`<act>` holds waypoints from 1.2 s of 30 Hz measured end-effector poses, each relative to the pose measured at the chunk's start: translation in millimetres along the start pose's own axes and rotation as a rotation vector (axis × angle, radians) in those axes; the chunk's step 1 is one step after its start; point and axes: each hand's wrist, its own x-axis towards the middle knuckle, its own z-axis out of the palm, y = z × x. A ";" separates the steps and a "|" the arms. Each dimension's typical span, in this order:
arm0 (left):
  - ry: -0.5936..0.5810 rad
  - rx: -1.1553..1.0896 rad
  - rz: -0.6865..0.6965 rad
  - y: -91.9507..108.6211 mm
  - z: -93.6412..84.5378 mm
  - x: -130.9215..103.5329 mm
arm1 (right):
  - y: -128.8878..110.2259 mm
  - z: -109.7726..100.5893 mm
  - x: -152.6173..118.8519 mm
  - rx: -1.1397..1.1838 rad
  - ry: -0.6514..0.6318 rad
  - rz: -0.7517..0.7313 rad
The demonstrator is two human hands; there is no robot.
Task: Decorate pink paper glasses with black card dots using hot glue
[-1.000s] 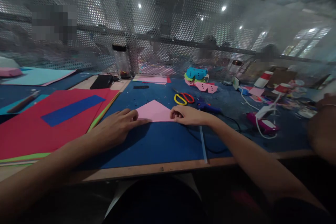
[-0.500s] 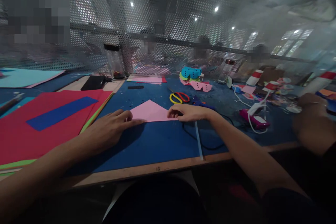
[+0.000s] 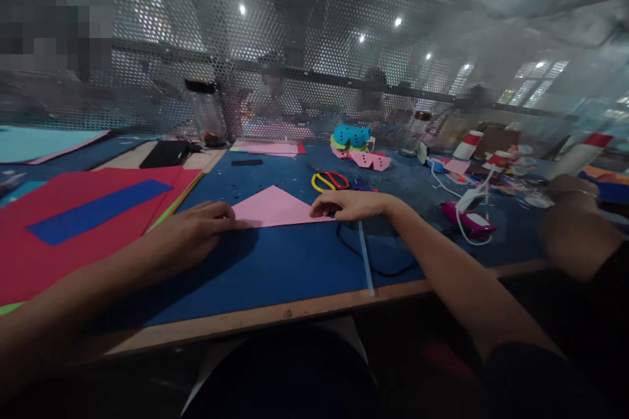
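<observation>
A pink paper (image 3: 275,206), folded into a triangle, lies on the blue tabletop with its point away from me and its straight edge facing me. At its left corner, my left hand (image 3: 204,226) presses with the fingers bent and the thumb along the edge. Curled fingers of my right hand (image 3: 351,204) grip the right corner from above. Just behind the right hand are scissors (image 3: 330,181) with yellow and red handles. A blue tool (image 3: 363,184), partly hidden by that hand, lies beside them.
Red paper sheets (image 3: 98,209) with a blue strip (image 3: 101,209) lie left. Behind stand a glass bottle (image 3: 206,114), a black wallet-like item (image 3: 164,153) and cut paper masks (image 3: 351,137). A magenta device (image 3: 466,219) with white cable sits right, near another person's hand (image 3: 572,219).
My left thumb has slid left along the paper's near edge towards its left corner. My right hand stays at the right corner. The view has shifted slightly.
</observation>
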 end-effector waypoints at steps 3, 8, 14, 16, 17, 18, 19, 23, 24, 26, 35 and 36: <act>0.003 -0.048 0.003 0.1 -1.7 1.0 | 2.1 1.1 1.5 0.035 0.046 0.028; 0.088 -0.063 0.034 -4.6 3.5 4.7 | -3.3 12.7 8.7 -0.039 0.173 0.008; 0.115 -0.097 -0.041 -13.4 10.9 7.1 | 0.9 21.2 17.3 -0.172 0.234 -0.044; 0.123 -0.105 -0.060 -13.8 11.2 7.1 | 2.3 21.3 18.1 -0.185 0.245 -0.046; 0.127 -0.110 -0.062 -13.6 11.2 7.1 | 2.7 21.3 18.2 -0.188 0.250 -0.045; 0.133 -0.115 -0.062 -13.3 11.0 7.0 | 2.7 21.3 18.2 -0.190 0.251 -0.042; 0.136 -0.119 -0.061 -12.9 10.9 7.0 | 2.7 21.3 18.1 -0.194 0.252 -0.039; 0.145 -0.134 -0.054 -11.8 10.7 7.1 | 1.2 22.7 17.4 -0.266 0.270 -0.044; 0.144 -0.139 -0.057 -11.7 10.8 7.2 | 0.5 23.2 17.2 -0.289 0.277 -0.047; 0.141 -0.151 -0.067 -11.8 10.9 7.3 | -1.1 24.1 16.5 -0.316 0.288 -0.050; 0.126 -0.162 -0.048 -13.5 11.1 7.2 | -3.9 23.8 18.1 -0.363 0.304 -0.031; 0.128 -0.160 -0.051 -13.6 11.3 7.1 | -3.5 23.2 18.4 -0.354 0.298 -0.026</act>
